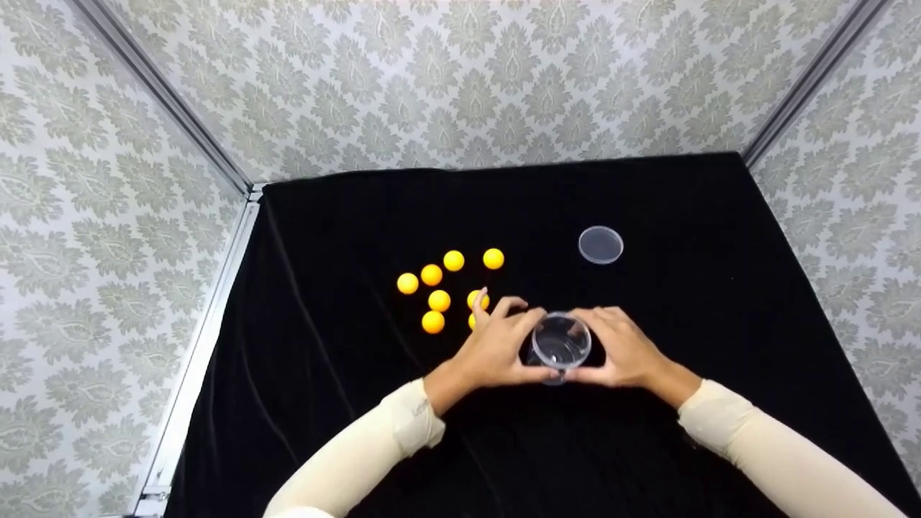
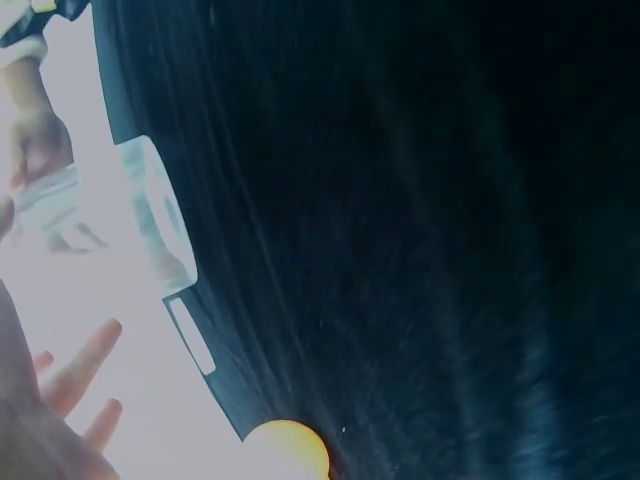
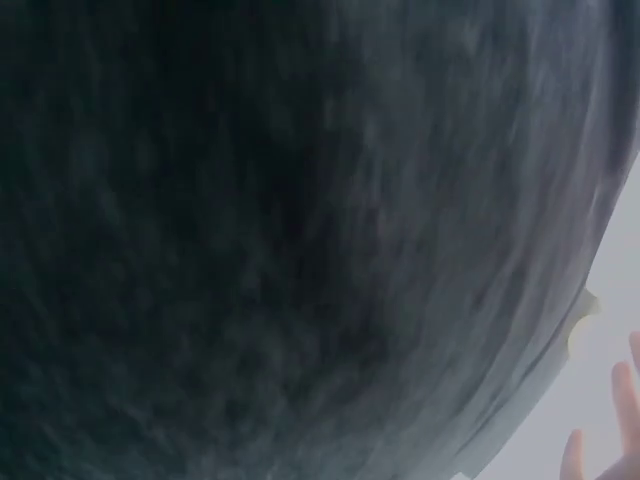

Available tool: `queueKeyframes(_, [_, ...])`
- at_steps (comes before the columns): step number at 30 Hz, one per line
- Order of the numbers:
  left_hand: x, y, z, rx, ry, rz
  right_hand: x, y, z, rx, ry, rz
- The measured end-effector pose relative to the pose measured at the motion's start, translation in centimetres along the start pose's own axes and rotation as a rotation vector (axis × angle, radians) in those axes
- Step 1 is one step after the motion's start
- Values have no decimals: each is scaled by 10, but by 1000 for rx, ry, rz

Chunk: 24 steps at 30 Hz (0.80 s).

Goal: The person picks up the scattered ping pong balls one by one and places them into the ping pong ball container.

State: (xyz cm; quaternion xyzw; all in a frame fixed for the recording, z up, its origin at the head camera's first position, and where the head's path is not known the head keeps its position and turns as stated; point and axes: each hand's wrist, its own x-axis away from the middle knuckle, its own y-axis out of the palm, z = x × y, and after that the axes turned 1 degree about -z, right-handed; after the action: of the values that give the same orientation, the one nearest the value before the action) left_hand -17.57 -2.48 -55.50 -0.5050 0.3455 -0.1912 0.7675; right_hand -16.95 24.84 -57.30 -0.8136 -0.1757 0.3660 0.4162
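A clear plastic cup stands upright on the black cloth near the middle. My left hand and right hand wrap around it from either side, fingers and thumbs curled on its wall. The cup looks empty. Just left of my left hand lie several orange balls, two of them partly hidden behind its fingers. In the left wrist view one orange ball shows at the bottom edge beside my fingertips. The right wrist view shows mostly dark cloth and a few fingertips.
A clear round lid lies flat on the cloth, back right of the cup. Patterned walls enclose the table on three sides, with metal corner rails along the left edge.
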Motion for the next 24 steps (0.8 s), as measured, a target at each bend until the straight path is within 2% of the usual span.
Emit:
queueKeyframes(6, [31,1,14,-5,27,61,10,10,-18,-3,-105,35])
queueKeyframes(10, [44,7,16,4,25,84,14,17,-23,5,-120,22])
queueKeyframes(19, [52,14,19,16,-3,104,20,25,-23,-34,-149,57])
queueKeyframes(24, [55,8,15,-18,-15,59,18,26,-23,-36,-162,77])
